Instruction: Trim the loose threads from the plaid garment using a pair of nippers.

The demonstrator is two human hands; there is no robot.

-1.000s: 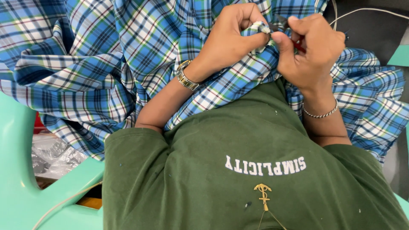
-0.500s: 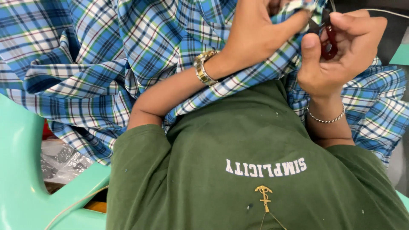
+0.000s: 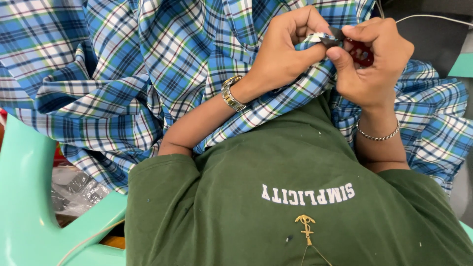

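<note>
A large blue, white and green plaid cloth (image 3: 148, 74) lies bunched over my lap and arms. My left hand (image 3: 283, 54), with a gold watch (image 3: 230, 93) on the wrist, pinches a folded edge of the cloth between thumb and fingers. My right hand (image 3: 379, 74), wearing a thin silver bracelet (image 3: 378, 137), grips a small red and dark tool (image 3: 362, 51) pressed against that same edge. The two hands touch at the fingertips. The tool's tip is hidden by my fingers.
My green shirt (image 3: 295, 162) fills the lower part of the view. A teal plastic chair (image 3: 24, 197) stands at the lower left beside a crumpled clear plastic bag (image 3: 74, 192). A white cable (image 3: 433, 17) runs along the top right.
Half a second ago both hands were raised toward the top edge and slightly apart. They have come down and closed together again on the cloth's edge.
</note>
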